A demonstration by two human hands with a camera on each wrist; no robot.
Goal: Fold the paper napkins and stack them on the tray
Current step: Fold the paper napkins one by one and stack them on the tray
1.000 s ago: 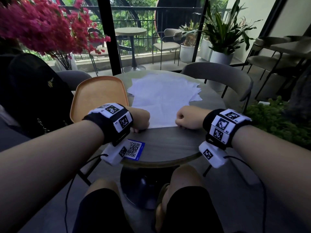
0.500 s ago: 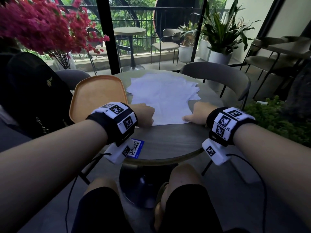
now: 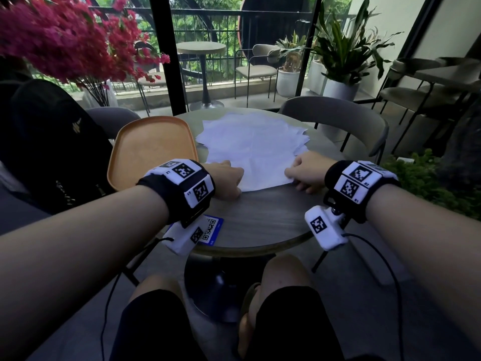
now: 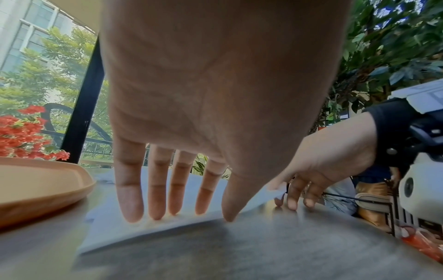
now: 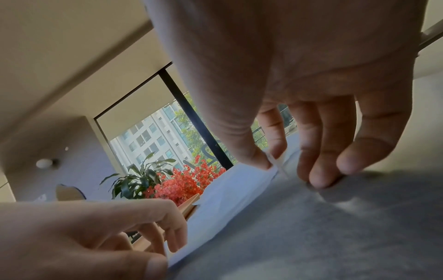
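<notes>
A loose pile of white paper napkins (image 3: 252, 149) lies spread on the round table (image 3: 260, 217). An empty orange tray (image 3: 153, 149) sits to its left. My left hand (image 3: 226, 178) rests at the near left corner of the top napkin (image 4: 115, 233); its straight fingertips (image 4: 130, 212) touch the paper and the thumb sits at the edge. My right hand (image 3: 304, 170) is at the near right corner. In the right wrist view its thumb and forefinger (image 5: 271, 161) pinch that corner of the napkin (image 5: 227, 193) slightly off the table, and the other fingertips touch the wood.
A blue-edged QR card (image 3: 212, 227) lies near the table's front edge under my left wrist. A grey chair (image 3: 333, 113) stands at the far side. A black bag (image 3: 52, 142) sits on the seat to the left, and green plants (image 3: 429, 183) are low on the right.
Both hands were curled fists at the napkin's near edge. They have moved forward and uncurled: the left now lies on the paper, the right has taken the corner.
</notes>
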